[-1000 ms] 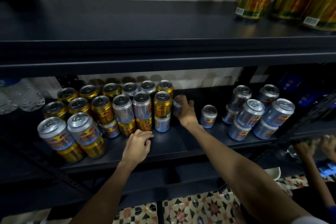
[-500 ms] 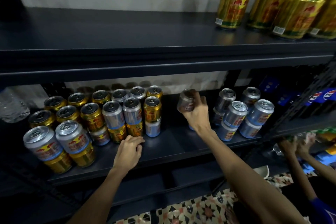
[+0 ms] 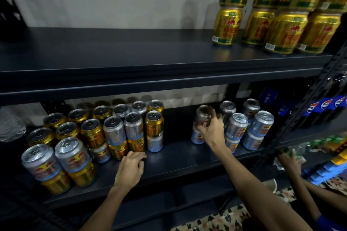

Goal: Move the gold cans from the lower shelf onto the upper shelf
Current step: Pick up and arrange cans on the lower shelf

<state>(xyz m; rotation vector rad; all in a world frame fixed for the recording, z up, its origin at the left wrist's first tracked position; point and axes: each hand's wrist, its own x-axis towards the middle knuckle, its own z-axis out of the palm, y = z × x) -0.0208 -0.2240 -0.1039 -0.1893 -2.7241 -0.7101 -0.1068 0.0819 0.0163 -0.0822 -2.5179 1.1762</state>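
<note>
You have gold cans (image 3: 92,133) standing upright on the left half of the lower shelf (image 3: 178,157), bunched in rows from its back edge toward the front, tab ends up. Several sit as a bottom layer under silver cans (image 3: 69,154). At the right end of the upper shelf (image 3: 131,52), stacked gold cans (image 3: 227,26) stand upright, two high, showing red bull labels.

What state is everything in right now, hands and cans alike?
Right hand: grips a silver can, upright.
Left hand: rests on the lower shelf, holding nothing.
Gold cans on the upper shelf: upright, stacked two high.
Mixed gold and silver cans, lower left: upright, stacked two high.
</note>
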